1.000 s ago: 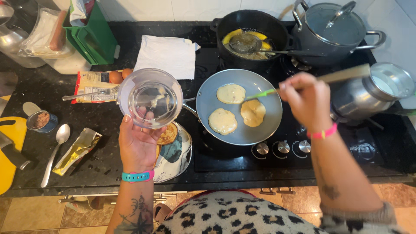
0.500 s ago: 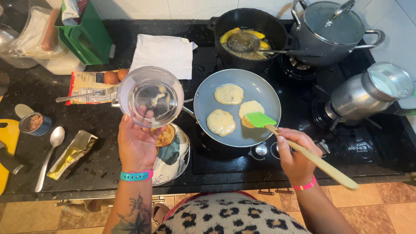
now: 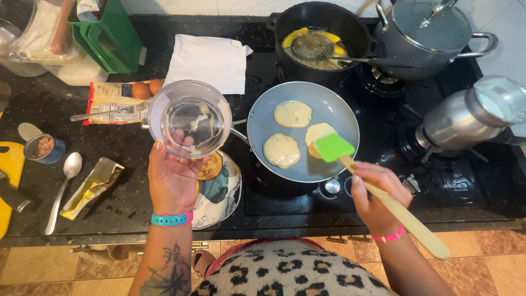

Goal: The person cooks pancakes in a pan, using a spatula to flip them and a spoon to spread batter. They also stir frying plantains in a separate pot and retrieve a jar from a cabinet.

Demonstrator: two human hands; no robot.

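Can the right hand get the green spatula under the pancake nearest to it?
Probably yes. The right hand holds the green spatula by its wooden handle, the blade already over that pancake in the open frying pan. No lid or other utensil blocks it. The left hand holds the clear bowl off to the side.

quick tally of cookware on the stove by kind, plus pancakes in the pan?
Frying pan: 1
Black pot: 1
Lidded grey pot: 1
Metal jug: 1
Pancakes: 3
Total: 7
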